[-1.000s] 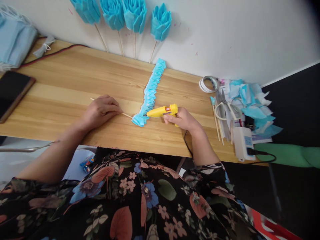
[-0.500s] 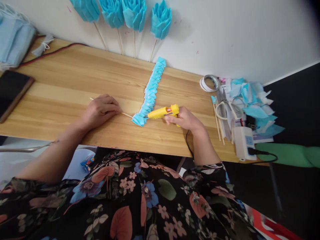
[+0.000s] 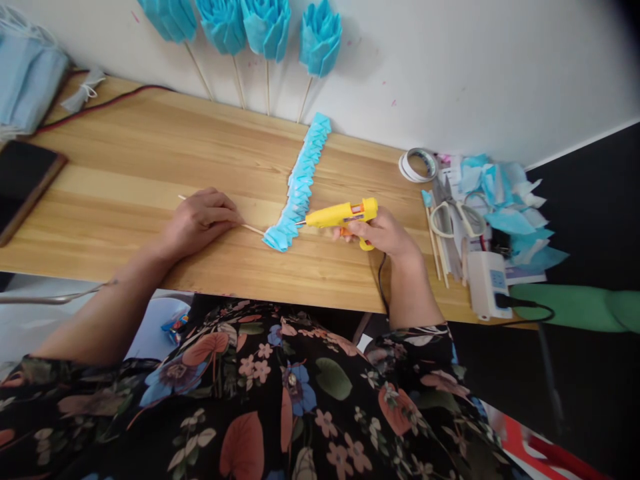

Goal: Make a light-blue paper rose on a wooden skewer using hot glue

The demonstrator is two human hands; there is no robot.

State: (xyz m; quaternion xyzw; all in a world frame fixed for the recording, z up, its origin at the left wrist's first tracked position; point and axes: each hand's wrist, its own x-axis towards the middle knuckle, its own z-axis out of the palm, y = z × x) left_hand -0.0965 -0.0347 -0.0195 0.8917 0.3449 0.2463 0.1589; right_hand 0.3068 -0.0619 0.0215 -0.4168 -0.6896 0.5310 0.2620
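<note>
My left hand (image 3: 203, 223) is closed around a thin wooden stick (image 3: 253, 229) that lies low over the table. The stick's right end meets the rolled lower end of a pleated light-blue strip (image 3: 301, 183), which stretches up across the wood toward the wall. In my right hand (image 3: 385, 232) is a yellow glue gun (image 3: 341, 215), fingers wrapped about its handle and orange trigger. Its metal nozzle points left, at the strip's edge just above the rolled end. Whether the nozzle touches the strip I cannot tell.
Several blue fabric flowers (image 3: 320, 39) on sticks lean against the wall. On the right are a tape roll (image 3: 418, 165), white-handled scissors (image 3: 457, 220), blue scraps (image 3: 520, 220) and a power strip (image 3: 489, 285). Face masks (image 3: 30, 83) and a phone (image 3: 27, 187) lie left. The gun's cord (image 3: 382, 283) hangs over the table edge.
My right hand has shifted the glue gun to the right and slightly up, its nozzle moving up along the strip's edge. My left hand and the stick stay in place.
</note>
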